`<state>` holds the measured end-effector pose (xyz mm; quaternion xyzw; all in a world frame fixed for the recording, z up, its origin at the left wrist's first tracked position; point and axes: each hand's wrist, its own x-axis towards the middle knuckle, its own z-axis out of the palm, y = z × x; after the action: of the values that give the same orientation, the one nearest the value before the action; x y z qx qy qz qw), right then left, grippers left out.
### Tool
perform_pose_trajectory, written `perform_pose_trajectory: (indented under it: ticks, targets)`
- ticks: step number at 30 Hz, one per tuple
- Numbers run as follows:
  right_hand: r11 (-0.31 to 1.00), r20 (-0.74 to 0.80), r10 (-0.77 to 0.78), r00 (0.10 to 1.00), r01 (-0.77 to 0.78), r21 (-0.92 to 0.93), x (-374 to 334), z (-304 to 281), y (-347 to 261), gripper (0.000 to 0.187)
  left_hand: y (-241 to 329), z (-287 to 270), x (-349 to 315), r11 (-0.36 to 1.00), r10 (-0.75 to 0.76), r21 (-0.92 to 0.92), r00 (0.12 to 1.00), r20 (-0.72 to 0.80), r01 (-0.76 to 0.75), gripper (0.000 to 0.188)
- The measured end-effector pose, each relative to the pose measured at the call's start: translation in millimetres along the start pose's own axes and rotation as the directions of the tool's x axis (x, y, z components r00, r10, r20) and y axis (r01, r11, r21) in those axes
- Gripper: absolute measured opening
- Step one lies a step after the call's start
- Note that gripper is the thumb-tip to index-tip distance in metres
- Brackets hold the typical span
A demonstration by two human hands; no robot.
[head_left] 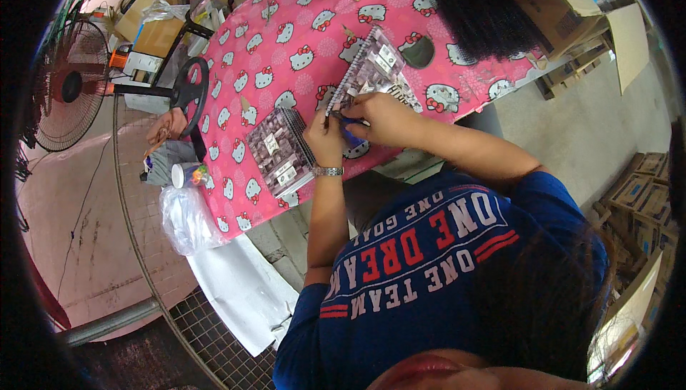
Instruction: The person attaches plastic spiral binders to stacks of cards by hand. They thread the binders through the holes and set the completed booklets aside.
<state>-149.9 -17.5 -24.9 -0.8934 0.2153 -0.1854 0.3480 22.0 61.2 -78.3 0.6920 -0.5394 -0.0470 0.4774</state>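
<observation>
A spiral-bound notebook (374, 68) with a grey photo-patterned cover lies tilted on the table, its black coil along the left edge. My left hand (325, 137), wearing a metal watch, has its fingers closed at the near end of that coil. In my right hand (389, 120) is a small blue-handled tool (353, 137) that looks like pliers; its dark tip meets the coil end between my hands. The exact contact is hidden by my fingers. Beside my left wrist lies a stack of similar notebooks (275, 148), their coils facing right.
Pink cartoon-cat cloth (300, 40) covers the table. A heap of black plastic coils (482, 22) and a dark rounded object (418, 52) lie beyond the notebook. Cardboard boxes (532, 4) stand far right. A fan (70, 86), paper cup (187, 175) and plastic bag (187, 220) are left.
</observation>
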Motion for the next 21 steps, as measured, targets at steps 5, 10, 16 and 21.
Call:
perform_pose_trajectory:
  ticks: [5, 10, 16, 21]
  targets:
    - [0.685, 0.197, 0.232, 0.952, -0.304, 0.662, -3.6, 15.8, 21.7, 0.039, 9.5, 4.1, -4.7, 0.999, 0.036, -0.012, 0.996, -0.086, -0.037, 0.021]
    - [0.956, -0.109, 0.043, 0.993, -0.010, 0.294, -39.7, -1.9, 50.5, 0.039, -16.7, -44.3, -17.7, 0.697, -0.525, -0.663, 0.824, -0.212, 0.273, 0.026]
    - [0.928, -0.234, 0.223, 0.946, -0.279, -0.245, -102.4, -18.2, 147.9, 0.044, -73.0, -143.0, -61.7, 0.668, -0.698, -0.664, 0.593, -0.401, 0.336, 0.027]
    - [0.842, -0.419, 0.236, 0.877, -0.400, -0.363, -78.8, -65.5, 200.3, 0.037, -101.0, -145.5, -93.5, 0.705, -0.704, -0.435, 0.479, -0.525, 0.560, 0.026]
